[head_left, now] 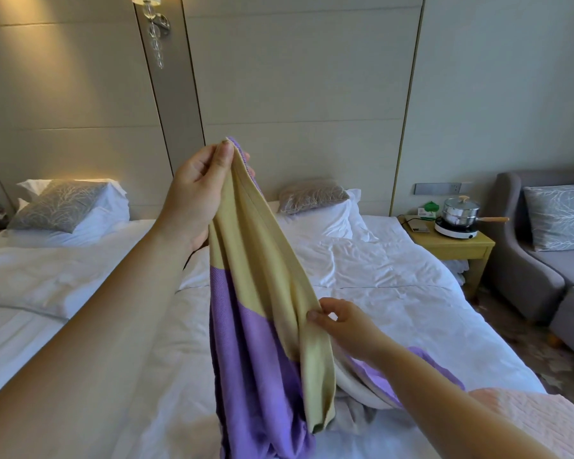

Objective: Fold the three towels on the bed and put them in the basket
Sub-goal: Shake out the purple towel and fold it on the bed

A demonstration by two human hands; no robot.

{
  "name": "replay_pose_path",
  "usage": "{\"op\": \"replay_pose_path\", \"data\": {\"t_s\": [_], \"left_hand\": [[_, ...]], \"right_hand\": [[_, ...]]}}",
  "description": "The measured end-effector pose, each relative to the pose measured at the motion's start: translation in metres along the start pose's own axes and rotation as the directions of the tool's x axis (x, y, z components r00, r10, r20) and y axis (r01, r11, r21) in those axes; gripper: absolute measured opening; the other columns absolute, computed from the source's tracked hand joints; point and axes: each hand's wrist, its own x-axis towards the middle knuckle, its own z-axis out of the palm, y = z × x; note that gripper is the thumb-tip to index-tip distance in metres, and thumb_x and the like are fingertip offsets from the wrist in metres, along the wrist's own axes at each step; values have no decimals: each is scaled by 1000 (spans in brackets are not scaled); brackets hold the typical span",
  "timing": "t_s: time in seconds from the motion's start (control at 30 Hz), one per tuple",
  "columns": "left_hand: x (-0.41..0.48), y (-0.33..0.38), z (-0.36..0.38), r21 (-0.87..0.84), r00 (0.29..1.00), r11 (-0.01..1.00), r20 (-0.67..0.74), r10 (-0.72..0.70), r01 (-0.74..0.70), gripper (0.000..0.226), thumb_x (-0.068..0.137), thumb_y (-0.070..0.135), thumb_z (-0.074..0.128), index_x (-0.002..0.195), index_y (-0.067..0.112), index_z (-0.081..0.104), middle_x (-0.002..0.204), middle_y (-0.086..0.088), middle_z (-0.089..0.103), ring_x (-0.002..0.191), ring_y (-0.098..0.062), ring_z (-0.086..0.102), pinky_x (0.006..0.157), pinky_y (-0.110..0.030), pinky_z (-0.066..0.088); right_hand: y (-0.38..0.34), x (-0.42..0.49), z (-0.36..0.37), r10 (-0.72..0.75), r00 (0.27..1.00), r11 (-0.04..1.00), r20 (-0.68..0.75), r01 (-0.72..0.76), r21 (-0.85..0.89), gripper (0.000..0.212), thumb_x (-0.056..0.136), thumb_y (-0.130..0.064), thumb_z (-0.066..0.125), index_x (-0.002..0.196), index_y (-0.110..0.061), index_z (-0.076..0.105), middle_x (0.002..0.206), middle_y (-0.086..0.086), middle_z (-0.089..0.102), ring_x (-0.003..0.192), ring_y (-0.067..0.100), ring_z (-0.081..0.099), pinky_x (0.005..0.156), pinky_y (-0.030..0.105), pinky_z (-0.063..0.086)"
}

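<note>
Reaching in nearest, the left hand [196, 190] is holding a pinch grip on the top corner of the yellow-and-purple towel [262, 293] hanging over the bed [395, 293], while the right hand [342, 323] is pinching its edge, best slid taut to the next corner.

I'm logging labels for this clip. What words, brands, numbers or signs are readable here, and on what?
No text can be read.
The green and white box on the yellow wooden nightstand: any print is too small and blurred.
The grey wall switch plate: no legible markings.
The yellow and purple towel: plain, no label shows.
</note>
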Motion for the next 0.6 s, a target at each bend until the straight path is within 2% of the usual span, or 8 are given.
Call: {"op": "replay_pose_path", "data": {"t_s": [0.07, 0.13, 0.23, 0.33, 0.37, 0.43, 0.5, 0.6], "left_hand": [[2, 0, -12, 21, 996, 1000, -87, 6, -4, 29, 101, 30, 45, 85, 12, 63, 66, 4, 68, 59, -11, 63, 60, -23, 53], [5, -5, -26, 92, 980, 995, -200, -9, 28, 31, 100, 33, 47, 83, 15, 64, 68, 5, 71, 61, -10, 64, 59, -21, 52], [13, -24, -47, 270, 950, 953, -309, -50, 138, 33, 98, 33, 48, 94, 4, 62, 81, 4, 73, 76, -15, 63, 71, -26, 49], [10, -45, -50, 519, 950, 829, -310, -45, 208, 22, 95, 19, 52, 114, 10, 57, 110, -4, 68, 100, -15, 60, 84, -26, 43], [5, -52, -44, 578, 976, 798, -214, -49, 167, 25, 93, 18, 57, 118, 11, 56, 115, -5, 66, 106, -15, 58, 87, -24, 42], [-14, -63, -22, 583, 982, 811, 124, -145, 47, 40, 86, 36, 66, 119, 17, 57, 121, 2, 62, 115, -10, 56, 94, -22, 42], [-38, -68, 6, 511, 827, 859, 464, -317, 43, 51, 77, 55, 66, 120, 29, 56, 123, 18, 58, 115, 7, 53, 92, -15, 46], [-56, -77, 28, 523, 629, 849, 636, -447, 74, 30, 84, 57, 60, 109, 41, 63, 107, 24, 65, 103, 10, 57, 86, -8, 42]], "right_hand": [[1, -1, 2, -31, 998, 1000, -61, 30, -3, 20, 91, -17, 62, 71, -19, 62, 73, -7, 59, 65, -7, 51, 69, 9, 38], [4, -4, 1, -3, 999, 998, -54, 6, 65, 19, 88, -18, 66, 70, -19, 62, 78, -5, 63, 71, -7, 53, 73, 7, 37], [5, -7, -7, 78, 997, 953, -8, -73, 296, 18, 89, -13, 64, 71, -13, 62, 71, 1, 58, 70, 12, 50, 71, 26, 38], [-13, -5, -22, 37, 999, 901, 12, -39, 432, 13, 89, -8, 62, 76, -6, 63, 69, 6, 59, 67, 18, 51, 63, 24, 40], [-21, -5, -26, -4, 1000, 905, 27, -8, 426, 11, 89, -9, 63, 78, -6, 63, 70, 5, 61, 65, 15, 53, 61, 22, 42], [-36, -3, -34, -81, 994, 932, 72, 50, 360, 11, 89, -13, 63, 81, -6, 64, 73, 5, 61, 69, 14, 55, 65, 22, 44], [-48, -2, -39, -127, 984, 945, 127, 81, 318, 17, 90, -16, 62, 84, -1, 62, 75, 8, 57, 73, 19, 51, 69, 30, 41], [-51, -4, -50, -139, 981, 961, 134, 100, 259, 27, 90, -24, 63, 88, 3, 61, 79, 11, 54, 77, 21, 46, 73, 38, 36]]}}
